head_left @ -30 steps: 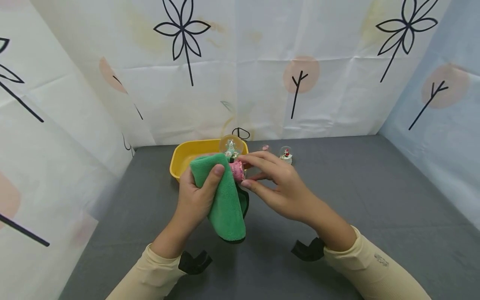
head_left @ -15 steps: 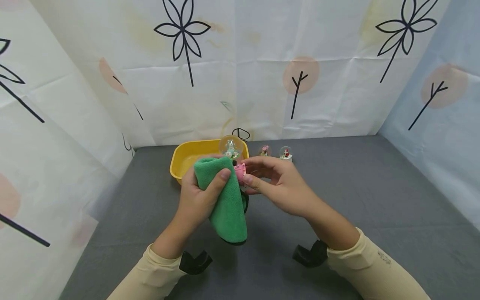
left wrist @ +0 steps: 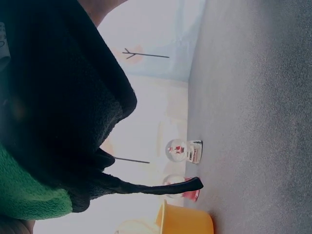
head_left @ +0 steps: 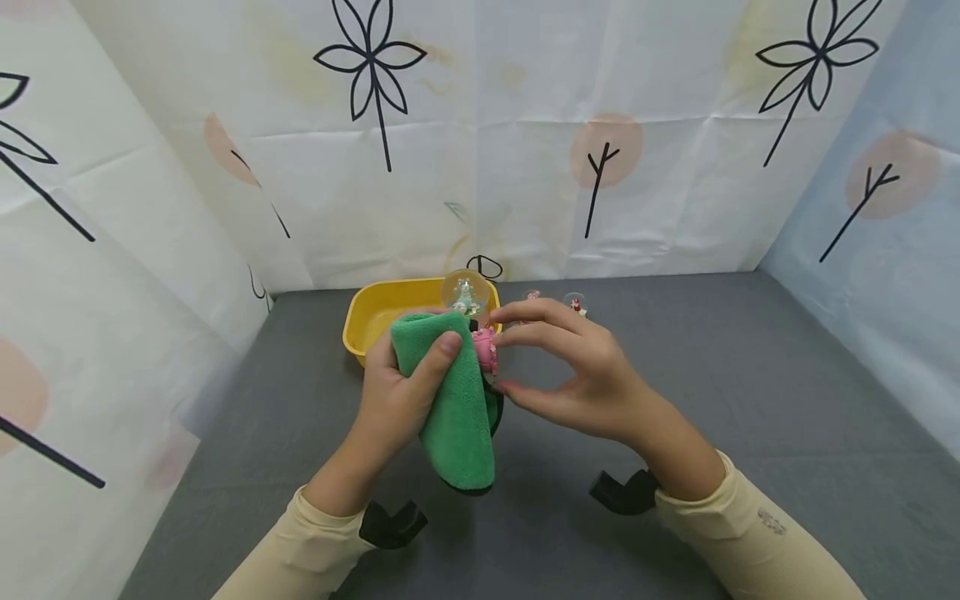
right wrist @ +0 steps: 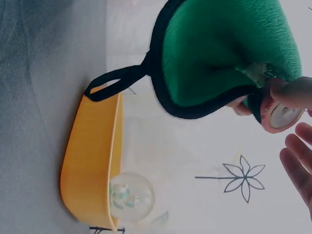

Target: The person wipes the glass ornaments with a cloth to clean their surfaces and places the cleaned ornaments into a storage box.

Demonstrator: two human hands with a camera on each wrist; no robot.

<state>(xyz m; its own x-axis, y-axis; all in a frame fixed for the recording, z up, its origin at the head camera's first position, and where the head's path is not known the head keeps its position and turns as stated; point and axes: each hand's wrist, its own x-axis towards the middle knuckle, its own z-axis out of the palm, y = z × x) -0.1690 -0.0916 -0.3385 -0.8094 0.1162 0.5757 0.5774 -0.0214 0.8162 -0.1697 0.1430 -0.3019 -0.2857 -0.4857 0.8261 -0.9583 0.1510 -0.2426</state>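
Note:
My left hand [head_left: 401, 396] grips a folded green cloth [head_left: 459, 425] with a dark edge and a hanging loop, its thumb pressed on the front. Wrapped in the cloth is a small snow globe, its pink base [head_left: 484, 350] sticking out to the right. The right wrist view shows the base's round underside [right wrist: 285, 116] and a bit of the clear dome [right wrist: 261, 73] inside the cloth fold. My right hand [head_left: 581, 375] spans the base between thumb and fingertips, with the thumb low and the fingers above. Most of the dome is hidden by cloth.
Behind the hands stands a yellow tub [head_left: 365, 321], with a larger snow globe [head_left: 463, 293] at its right end. Two small snow globes, one with a red figure [left wrist: 178, 149] and one on a red base [left wrist: 191, 189], stand on the grey table [head_left: 712, 375]. Printed sheets enclose the table.
The right hand's fingers have shifted and spread wider around the pink base, which has turned slightly. Both hands moved a little right; the right hand now partly covers the small globes behind.

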